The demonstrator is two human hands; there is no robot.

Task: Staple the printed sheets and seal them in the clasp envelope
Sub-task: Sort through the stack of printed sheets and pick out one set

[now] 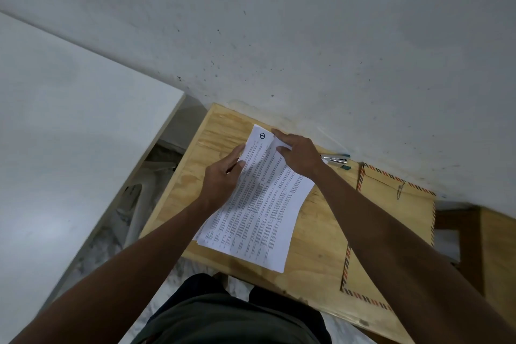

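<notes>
Head view: looking down at a wooden surface set against a wall.
Printed sheets: the printed sheets lie in a loose stack near the middle of the surface, edges not quite lined up.
Left hand: the left hand grips the left edge of the stack, fingers closed on the paper.
Right hand: the right hand presses flat on the top right corner, fingers spread, holding nothing.
Stapler: the stapler lies just behind the right hand, by the wall, not picked up.
Clasp envelope: the clasp envelope lies flat to the right of the sheets.
Done so far: the pages look like they are being squared up. I see no staple.
Left to do: staple, slide the pages in, close the clasp.
</notes>
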